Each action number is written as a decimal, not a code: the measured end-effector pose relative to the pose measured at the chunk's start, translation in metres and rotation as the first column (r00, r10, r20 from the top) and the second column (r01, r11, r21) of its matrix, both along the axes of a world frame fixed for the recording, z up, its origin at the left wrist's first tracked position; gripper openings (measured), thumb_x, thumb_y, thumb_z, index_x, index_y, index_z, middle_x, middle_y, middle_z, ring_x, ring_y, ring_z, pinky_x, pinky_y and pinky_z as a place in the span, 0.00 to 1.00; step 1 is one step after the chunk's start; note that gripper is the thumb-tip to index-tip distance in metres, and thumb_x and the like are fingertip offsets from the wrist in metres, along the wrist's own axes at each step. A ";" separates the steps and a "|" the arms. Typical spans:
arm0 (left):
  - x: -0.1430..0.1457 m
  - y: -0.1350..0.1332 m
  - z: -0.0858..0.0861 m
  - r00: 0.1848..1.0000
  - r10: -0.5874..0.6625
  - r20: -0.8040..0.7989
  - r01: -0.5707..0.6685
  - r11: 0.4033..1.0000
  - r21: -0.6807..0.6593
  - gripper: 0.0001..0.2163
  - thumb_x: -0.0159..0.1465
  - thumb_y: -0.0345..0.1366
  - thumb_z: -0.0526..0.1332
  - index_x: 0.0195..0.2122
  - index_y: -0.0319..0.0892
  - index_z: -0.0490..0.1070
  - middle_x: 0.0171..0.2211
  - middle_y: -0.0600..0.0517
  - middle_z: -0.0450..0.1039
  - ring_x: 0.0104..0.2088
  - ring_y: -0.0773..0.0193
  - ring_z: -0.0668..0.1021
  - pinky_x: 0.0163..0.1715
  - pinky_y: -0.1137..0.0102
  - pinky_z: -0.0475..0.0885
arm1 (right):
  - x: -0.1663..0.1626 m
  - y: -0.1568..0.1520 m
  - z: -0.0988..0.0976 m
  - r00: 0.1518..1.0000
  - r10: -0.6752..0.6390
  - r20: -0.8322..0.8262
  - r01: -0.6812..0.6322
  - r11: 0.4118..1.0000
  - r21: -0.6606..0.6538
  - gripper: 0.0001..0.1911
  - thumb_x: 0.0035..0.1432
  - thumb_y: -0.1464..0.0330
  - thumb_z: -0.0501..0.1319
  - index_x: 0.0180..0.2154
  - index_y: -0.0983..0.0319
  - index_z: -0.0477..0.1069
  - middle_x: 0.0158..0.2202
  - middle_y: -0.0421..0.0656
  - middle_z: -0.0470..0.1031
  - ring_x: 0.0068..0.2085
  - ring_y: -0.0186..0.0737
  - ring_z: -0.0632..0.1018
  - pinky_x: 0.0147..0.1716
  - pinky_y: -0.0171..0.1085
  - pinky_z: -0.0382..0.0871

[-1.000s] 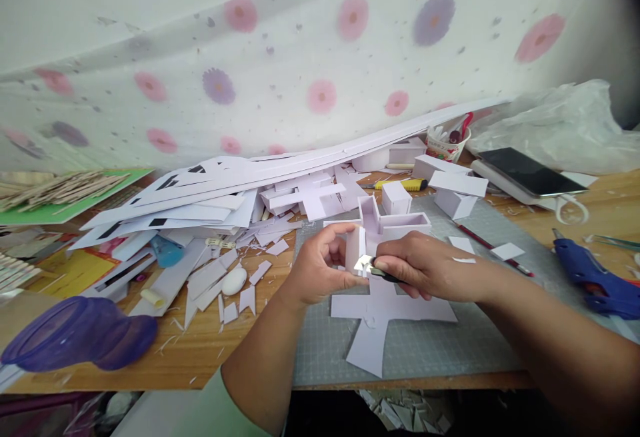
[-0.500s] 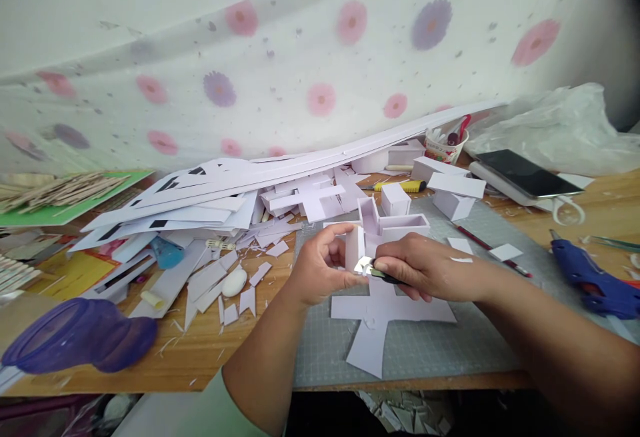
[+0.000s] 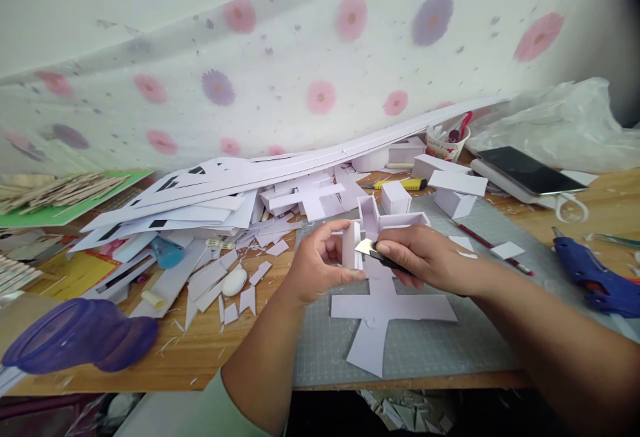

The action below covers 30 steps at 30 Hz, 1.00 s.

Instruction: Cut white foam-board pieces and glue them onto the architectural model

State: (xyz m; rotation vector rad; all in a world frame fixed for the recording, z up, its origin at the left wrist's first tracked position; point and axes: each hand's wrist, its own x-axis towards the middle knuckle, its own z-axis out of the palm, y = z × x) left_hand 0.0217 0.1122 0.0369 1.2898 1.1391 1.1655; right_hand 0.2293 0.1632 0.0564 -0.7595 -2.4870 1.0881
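Observation:
My left hand (image 3: 317,265) pinches a small white foam-board piece (image 3: 351,245) upright over the grey cutting mat (image 3: 450,337). A utility knife (image 3: 383,256) with a dark handle sits in my right hand (image 3: 425,260), and its bare silver blade rests against that piece. Just under both hands lies a flat cross-shaped white cutout (image 3: 385,317) on the mat. Behind them stands an open white foam-board box (image 3: 387,220).
Stacked white sheets and scraps (image 3: 200,204) cover the wooden table's left. A purple plastic container (image 3: 75,334) lies at the left front. A blue glue gun (image 3: 593,277), a phone (image 3: 530,170), a plastic bag (image 3: 560,124), a yellow cutter (image 3: 403,184) and a cup (image 3: 447,144) are at the right and back.
Both hands rose slightly toward the box; the knife blade shifted up along the white piece, which my left hand now holds a little higher.

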 end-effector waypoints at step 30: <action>-0.004 0.002 -0.007 0.996 0.038 0.083 -0.042 0.998 0.040 0.35 0.40 0.33 0.76 0.50 0.42 0.67 0.23 0.59 0.71 0.24 0.68 0.73 0.28 0.72 0.69 | -0.005 -0.008 0.000 0.963 0.262 0.067 -0.260 0.965 -0.046 0.21 0.68 0.57 0.45 0.25 0.60 0.60 0.16 0.37 0.67 0.18 0.31 0.68 0.21 0.30 0.60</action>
